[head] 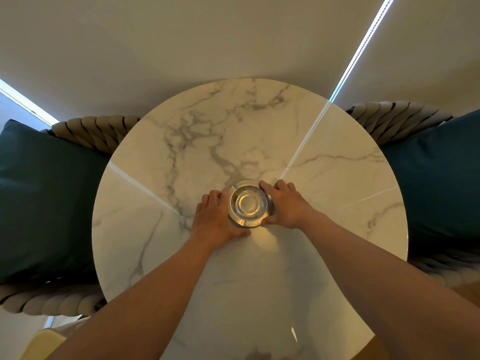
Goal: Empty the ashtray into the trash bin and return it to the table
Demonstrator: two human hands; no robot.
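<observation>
A round clear glass ashtray (248, 203) rests on the round white marble table (324, 178), near its middle. Its bowl looks bare, with nothing visible inside. My left hand (215, 219) curls around the ashtray's left side, fingers at the rim and thumb near the front. My right hand (283, 203) clasps its right side, fingers over the far rim and thumb at the near edge. Both hands touch the ashtray, which sits flat on the tabletop. No trash bin is in view.
A woven rope chair with a dark teal cushion (44, 198) stands left of the table. A matching chair and cushion (439, 183) stand on the right. A pale roller blind (233, 35) hangs behind the table.
</observation>
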